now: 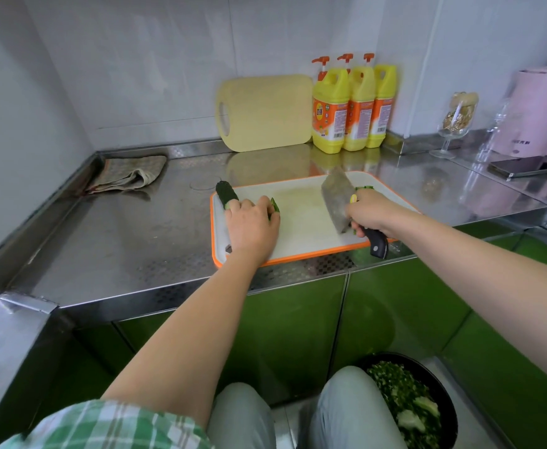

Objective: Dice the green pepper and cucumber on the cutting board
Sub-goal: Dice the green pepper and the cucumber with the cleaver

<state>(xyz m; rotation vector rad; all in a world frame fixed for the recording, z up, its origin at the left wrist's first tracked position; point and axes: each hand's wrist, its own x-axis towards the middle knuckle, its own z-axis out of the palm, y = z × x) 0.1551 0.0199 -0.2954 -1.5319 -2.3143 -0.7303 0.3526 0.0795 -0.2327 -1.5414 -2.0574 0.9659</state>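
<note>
Head view: left grip [252, 225] clasps cucumber [226, 193] beneath it on cutting board [304, 228]; right grip [367, 215] clenches cleaver [338, 202], apart.

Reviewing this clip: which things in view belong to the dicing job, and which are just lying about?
In the job: cutting board, cucumber, green piece under the left hand, cleaver in the right hand, bowl of diced greens on the floor.
Lying about: yellow board, three detergent bottles, cloth, stemmed glass, phone, pink appliance.

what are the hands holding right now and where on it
Right hand grips the cleaver by its black handle; left hand holds the cucumber down over its middle.
</note>
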